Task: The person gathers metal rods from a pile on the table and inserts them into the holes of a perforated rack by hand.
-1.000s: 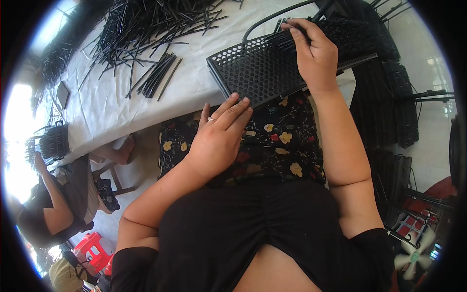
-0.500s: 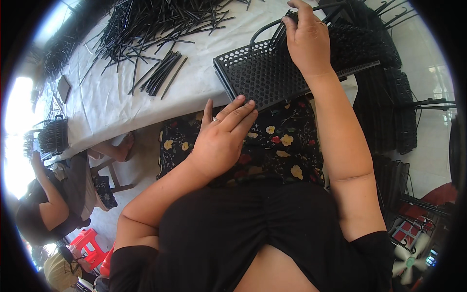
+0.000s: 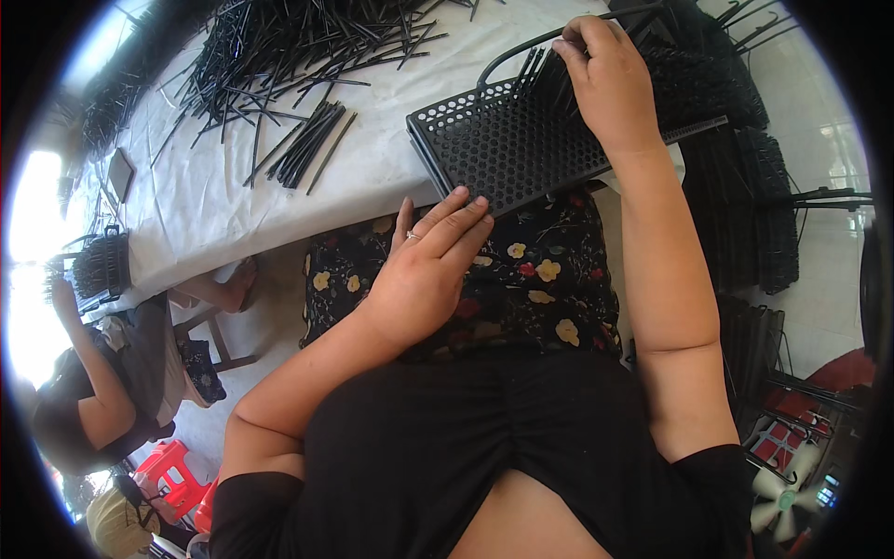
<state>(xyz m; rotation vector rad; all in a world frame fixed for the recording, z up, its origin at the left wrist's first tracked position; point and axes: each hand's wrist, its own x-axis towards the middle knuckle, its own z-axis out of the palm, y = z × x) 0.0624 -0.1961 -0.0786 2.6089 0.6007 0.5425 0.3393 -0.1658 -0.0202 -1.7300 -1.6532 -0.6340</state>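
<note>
A black perforated tray [image 3: 507, 144] with a grid of round holes lies tilted at the table's near edge, a curved black handle rising at its far side. My left hand [image 3: 424, 265] rests with fingers stretched along the tray's near left corner, thumb apart. Over the tray's far right part, my right hand [image 3: 610, 88] has its thumb and fingers curled together in a pinch; whatever is between them is hidden. Just left of it, several thin black sticks [image 3: 529, 73] stand up from the tray's holes.
A small bundle of black sticks [image 3: 307, 144] lies left of the tray on the white-covered table [image 3: 223, 205]. Behind it is a big loose heap of sticks [image 3: 289, 56]. Stacked black bristly racks [image 3: 764, 205] stand at the right. Another person [image 3: 102, 391] sits at far left.
My right hand has drawn nearer to me and slightly right, uncovering upright sticks in the tray. My left hand has stayed on the corner.
</note>
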